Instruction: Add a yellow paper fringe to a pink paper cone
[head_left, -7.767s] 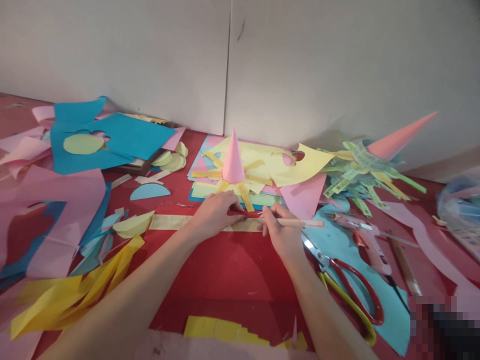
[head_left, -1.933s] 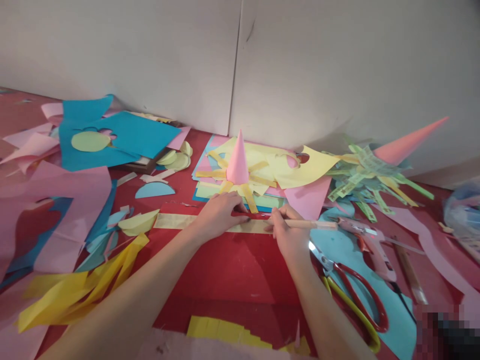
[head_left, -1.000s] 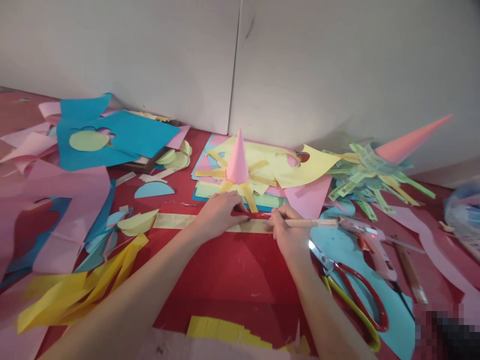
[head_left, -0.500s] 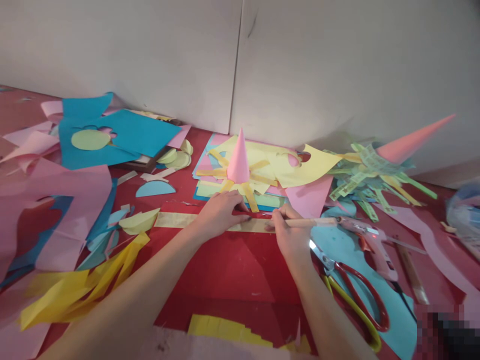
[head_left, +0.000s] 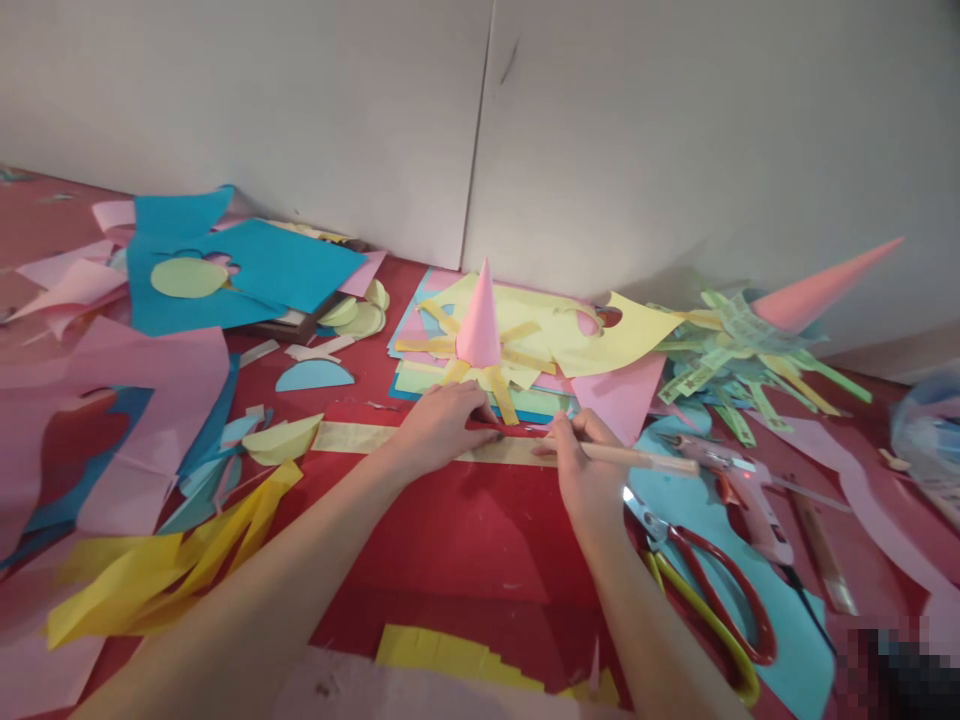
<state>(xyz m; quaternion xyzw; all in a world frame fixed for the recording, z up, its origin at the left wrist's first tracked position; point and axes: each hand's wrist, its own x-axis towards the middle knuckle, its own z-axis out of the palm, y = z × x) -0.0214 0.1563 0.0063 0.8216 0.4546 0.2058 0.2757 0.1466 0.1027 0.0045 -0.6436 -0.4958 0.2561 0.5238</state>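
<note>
My left hand [head_left: 448, 425] presses down on a long pale yellow strip [head_left: 356, 438] lying across the red work surface, its thumb and fingertips close together on the strip. In my right hand [head_left: 589, 470] is a pale pen-shaped tool [head_left: 645, 458], held as for writing, its tip down at the strip. Whether the tip touches the strip I cannot tell. Just beyond my hands stands a pink paper cone [head_left: 480, 325] with yellow strips spread from its base. Scissors [head_left: 712, 580] with one red and one yellow handle lie beside my right forearm.
A pink glue gun [head_left: 750, 490] lies on blue paper [head_left: 795, 620] at right. Another cone [head_left: 821, 285], with green strips, lies tilted behind it. Folded yellow paper [head_left: 180, 570] and blue sheets [head_left: 300, 265] are at left. A pale wall [head_left: 240, 100] rises behind.
My right hand has shifted slightly right. The tool's rear end has swung down and nearer, away from the glue gun's nozzle. My left hand stays on the strip.
</note>
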